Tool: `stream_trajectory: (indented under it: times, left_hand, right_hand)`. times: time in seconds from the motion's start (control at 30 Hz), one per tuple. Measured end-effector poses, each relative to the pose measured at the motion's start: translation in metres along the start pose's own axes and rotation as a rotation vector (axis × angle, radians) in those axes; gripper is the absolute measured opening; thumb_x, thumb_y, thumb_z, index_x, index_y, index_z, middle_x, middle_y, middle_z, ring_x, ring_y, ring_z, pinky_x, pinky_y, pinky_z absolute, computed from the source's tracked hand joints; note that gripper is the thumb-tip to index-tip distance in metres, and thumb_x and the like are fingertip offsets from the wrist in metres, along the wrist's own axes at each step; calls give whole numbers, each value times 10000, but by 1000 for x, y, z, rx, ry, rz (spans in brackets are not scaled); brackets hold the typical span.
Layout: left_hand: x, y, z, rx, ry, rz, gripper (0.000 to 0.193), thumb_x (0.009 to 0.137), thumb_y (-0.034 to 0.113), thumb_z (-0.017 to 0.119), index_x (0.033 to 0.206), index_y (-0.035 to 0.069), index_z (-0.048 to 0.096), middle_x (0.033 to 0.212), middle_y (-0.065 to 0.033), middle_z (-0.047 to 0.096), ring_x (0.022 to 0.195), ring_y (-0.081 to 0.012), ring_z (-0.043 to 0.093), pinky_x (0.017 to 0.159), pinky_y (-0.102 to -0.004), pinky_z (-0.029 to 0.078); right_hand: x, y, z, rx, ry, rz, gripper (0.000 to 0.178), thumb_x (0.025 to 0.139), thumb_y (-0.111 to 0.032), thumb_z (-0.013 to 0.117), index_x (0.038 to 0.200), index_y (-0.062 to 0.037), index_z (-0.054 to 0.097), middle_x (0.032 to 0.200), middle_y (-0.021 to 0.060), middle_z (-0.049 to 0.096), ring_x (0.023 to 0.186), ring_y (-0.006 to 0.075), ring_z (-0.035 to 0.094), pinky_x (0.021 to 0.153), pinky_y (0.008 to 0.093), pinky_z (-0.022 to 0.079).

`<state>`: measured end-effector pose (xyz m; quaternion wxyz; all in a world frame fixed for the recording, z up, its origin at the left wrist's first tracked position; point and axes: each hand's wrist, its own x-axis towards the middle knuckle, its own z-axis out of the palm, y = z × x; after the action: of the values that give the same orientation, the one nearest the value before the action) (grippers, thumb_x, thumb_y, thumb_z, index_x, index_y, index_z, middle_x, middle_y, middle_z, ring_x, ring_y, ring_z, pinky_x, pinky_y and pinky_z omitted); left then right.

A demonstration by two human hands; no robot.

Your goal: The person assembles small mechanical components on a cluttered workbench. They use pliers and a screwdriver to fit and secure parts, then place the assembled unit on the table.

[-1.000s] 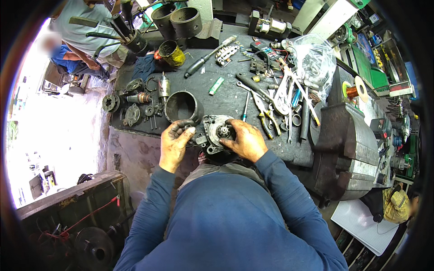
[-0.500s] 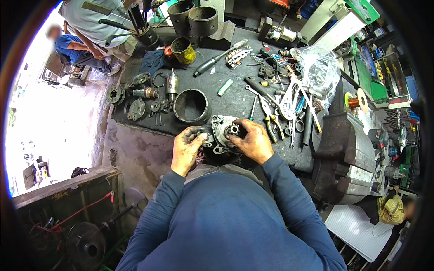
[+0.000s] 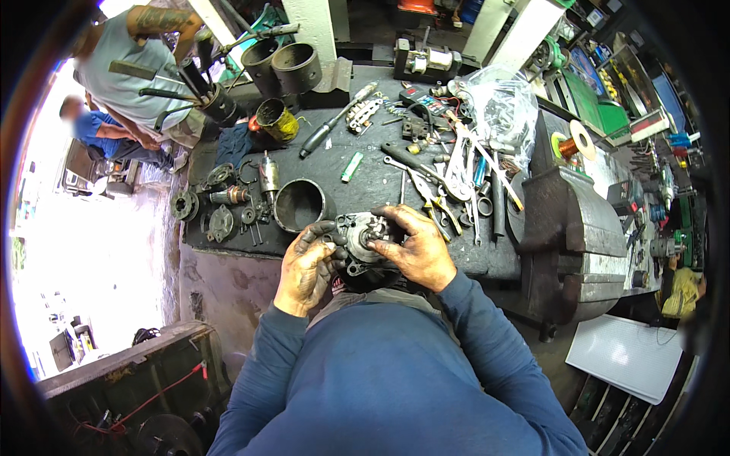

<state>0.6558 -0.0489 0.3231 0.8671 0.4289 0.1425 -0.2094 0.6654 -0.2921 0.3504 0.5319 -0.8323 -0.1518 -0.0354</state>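
A grey metal starter-motor end housing [image 3: 353,242] is held up in front of my body, at the near edge of the workbench. My right hand [image 3: 422,247] grips its right side, with the thumb over the toothed pinion gear [image 3: 374,230] in the opening. At the housing's left side, my left hand [image 3: 304,266] is closed, thumb and fingers pinched together. A small part may be between those fingertips, too small to make out. Just beyond the hands stands an open steel cylinder [image 3: 331,201]. The underside of the housing is hidden.
Left on the bench [image 3: 365,182] lie an armature [image 3: 228,196] and a metal solenoid [image 3: 268,176]. Pliers [image 3: 432,201] and several spanners lie right, near a plastic bag [image 3: 498,106]. A large vise [image 3: 570,220] stands far right. Another person [image 3: 141,64] is at far left.
My right thumb and fingers have shifted over the pinion, and the housing is turned slightly. My left fingers are more curled and drawn back. The whole view has swung a little.
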Motion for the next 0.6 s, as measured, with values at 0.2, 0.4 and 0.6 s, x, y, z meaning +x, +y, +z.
stream_trajectory:
  times: [0.2,0.4,0.6]
  left_hand:
    - [0,8,19,11,-132,-111,363,1024,80,612,1379,2,622,1086,-92,711,892,-194,690,809,-352,576]
    - [-4,4,40,153,-129,-68,264,1043,77,631,1280,-25,686,958,-55,719,771,-114,646,686,-253,528]
    - [-8,0,50,251,-62,-18,208,1031,102,698,1208,-1,735,955,-10,741,735,-50,618,657,-212,505]
  right_hand:
    - [-6,5,3,92,-7,56,511,865,-75,870,1328,26,681,1117,146,721,1017,239,705,926,346,556]
    - [-11,12,6,216,-14,101,548,879,-159,869,1338,59,665,1150,203,741,1041,311,738,931,391,574]
    - [-11,12,6,271,-77,102,538,895,-140,850,1359,53,659,1238,207,735,1104,310,734,982,379,569]
